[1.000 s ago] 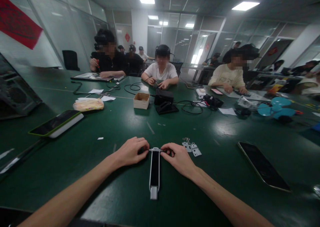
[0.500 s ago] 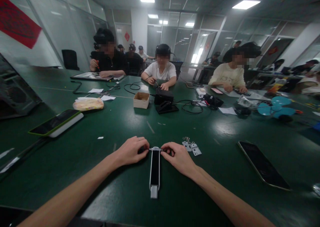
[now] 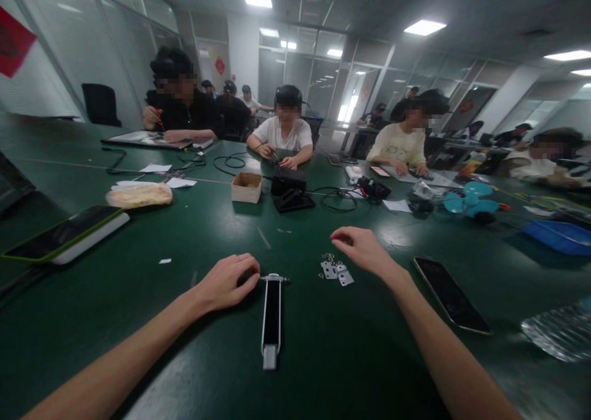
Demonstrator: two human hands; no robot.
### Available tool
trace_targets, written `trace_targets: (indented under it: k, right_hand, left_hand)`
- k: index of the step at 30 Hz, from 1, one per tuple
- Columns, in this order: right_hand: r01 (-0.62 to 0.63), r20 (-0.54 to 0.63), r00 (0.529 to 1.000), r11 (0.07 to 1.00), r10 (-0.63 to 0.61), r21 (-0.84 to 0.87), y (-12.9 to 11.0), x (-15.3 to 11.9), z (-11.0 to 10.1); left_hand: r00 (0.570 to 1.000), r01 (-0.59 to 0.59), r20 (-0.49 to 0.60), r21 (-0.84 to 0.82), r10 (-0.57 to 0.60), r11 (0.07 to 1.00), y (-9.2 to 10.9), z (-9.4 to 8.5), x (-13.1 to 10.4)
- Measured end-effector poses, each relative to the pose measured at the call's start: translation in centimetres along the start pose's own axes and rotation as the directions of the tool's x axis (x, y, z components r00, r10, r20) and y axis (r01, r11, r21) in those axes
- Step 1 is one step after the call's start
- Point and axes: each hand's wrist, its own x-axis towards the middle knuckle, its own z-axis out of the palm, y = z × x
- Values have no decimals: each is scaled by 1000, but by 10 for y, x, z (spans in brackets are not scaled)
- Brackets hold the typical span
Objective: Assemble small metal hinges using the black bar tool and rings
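A narrow white-framed device (image 3: 272,315) with a black face lies on the green table, a thin metal rod (image 3: 282,279) crossing its far end. At the rod's left tip, my left hand (image 3: 232,279) has thumb and forefinger pinched together. My right hand (image 3: 362,247) is above the table, just beyond and right of the small metal plates (image 3: 344,275) and several small rings (image 3: 330,257). Its fingers are curled with the fingertips close together; whether anything small is between them does not show.
A black phone (image 3: 450,294) lies to the right, near a clear plastic bottle (image 3: 561,331). At the left is a green-edged device (image 3: 64,229). Farther off stand a small box (image 3: 246,188) and a black stand (image 3: 293,199). Several people sit across the table.
My right hand has let go of the rod's right end and moved right, to beyond the metal plates. My left hand stays at the rod's left end. The view has turned to the right.
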Motion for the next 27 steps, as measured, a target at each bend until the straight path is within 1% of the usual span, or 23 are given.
trace_targets:
  k: [3, 6, 8, 12, 16, 21, 27]
  right_hand:
    - [-7, 176, 984, 999, 14, -37, 17, 7, -1]
    - [2, 266, 964, 1000, 6, -30, 23, 11, 5]
    - [5, 296, 955, 999, 6, -35, 25, 13, 9]
    - [16, 323, 946, 998, 3, -56, 22, 17, 9]
    - [27, 323, 946, 995, 7, -99, 10, 20, 10]
    - [-12, 306, 949, 981, 72, -193, -7, 25, 20]
    - [-45, 293, 948, 965, 123, -260, -11, 28, 29]
  left_hand:
    - [1000, 2, -9, -6, -2, 1000, -2, 0, 1]
    - [1000, -4, -7, -9, 4, 1000, -5, 2, 0]
    - [1000, -4, -7, -11, 4, 1000, -6, 2, 0]
    - [1000, 5, -1, -18, -5, 1000, -5, 2, 0]
    - [1000, 5, 8, -26, -5, 1000, -3, 0, 1]
    - [1000, 14, -1, -16, -14, 1000, -1, -1, 1]
    - [1000, 1, -5, -23, -1, 1000, -1, -1, -1]
